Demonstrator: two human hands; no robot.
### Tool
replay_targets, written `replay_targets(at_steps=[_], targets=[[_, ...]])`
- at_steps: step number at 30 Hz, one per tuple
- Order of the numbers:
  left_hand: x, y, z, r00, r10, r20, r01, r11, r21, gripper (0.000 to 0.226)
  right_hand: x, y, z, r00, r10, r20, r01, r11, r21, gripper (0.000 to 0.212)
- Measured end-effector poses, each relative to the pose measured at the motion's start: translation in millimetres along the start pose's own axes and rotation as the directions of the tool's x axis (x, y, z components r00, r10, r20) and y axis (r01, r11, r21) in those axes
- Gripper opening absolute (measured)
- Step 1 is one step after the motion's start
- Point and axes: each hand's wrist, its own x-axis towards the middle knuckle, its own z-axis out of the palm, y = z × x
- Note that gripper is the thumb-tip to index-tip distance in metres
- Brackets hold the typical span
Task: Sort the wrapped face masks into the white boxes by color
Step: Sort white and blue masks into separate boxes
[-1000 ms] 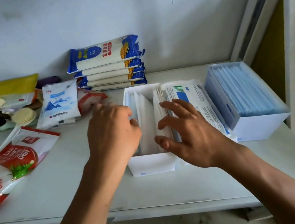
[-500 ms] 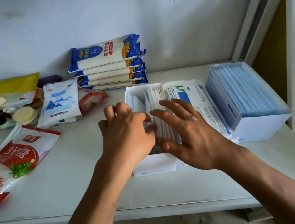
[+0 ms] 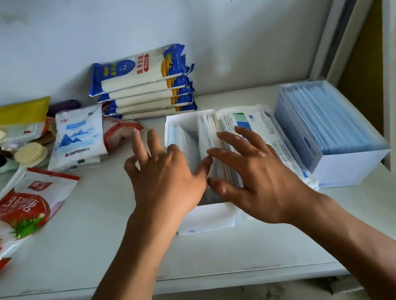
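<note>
A white box (image 3: 207, 217) stands mid-shelf with white wrapped masks (image 3: 211, 132) upright inside it. My left hand (image 3: 163, 179) rests over the box's left side, fingers spread, thumb reaching into the gap among the masks. My right hand (image 3: 251, 175) lies over the box's right side, fingers apart, thumb and fingertips pressing the mask stack toward the right wall. Neither hand grips a mask. A second white box (image 3: 346, 167) at the right holds blue wrapped masks (image 3: 327, 115) in a row. A flat printed mask packet (image 3: 261, 128) lies between the two boxes.
A stack of blue noodle packs (image 3: 144, 85) sits behind the boxes against the wall. Food bags (image 3: 17, 206), a white pouch (image 3: 77, 141), a brush (image 3: 28, 157) and a yellow bag (image 3: 0, 117) crowd the shelf's left. A white frame post (image 3: 395, 64) bounds the right.
My left hand opened and slid forward, its fingers now spread past the box's left rim. My right hand pushed the white masks further right, widening the gap in the box.
</note>
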Motion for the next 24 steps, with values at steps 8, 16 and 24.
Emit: replay_targets(at_steps=[8, 16, 24], targets=[[5.2, -4.0, 0.0, 1.0, -0.023, 0.006, 0.024, 0.997, -0.072, 0.057, -1.1, 0.2, -0.9, 1.0, 0.015, 0.013, -0.015, 0.999, -0.033, 0.071], [5.2, -2.2, -1.8, 0.999, -0.022, 0.05, 0.025, 0.998, -0.066, 0.067, -1.3, 1.5, 0.0, 1.0, 0.017, 0.012, -0.017, 0.999, -0.035, 0.071], [7.5, -5.9, 3.4, 0.998, -0.037, 0.057, 0.041, 0.997, -0.072, 0.039, -1.2, 0.7, -1.5, 0.999, 0.041, 0.008, -0.04, 0.999, -0.031, 0.073]])
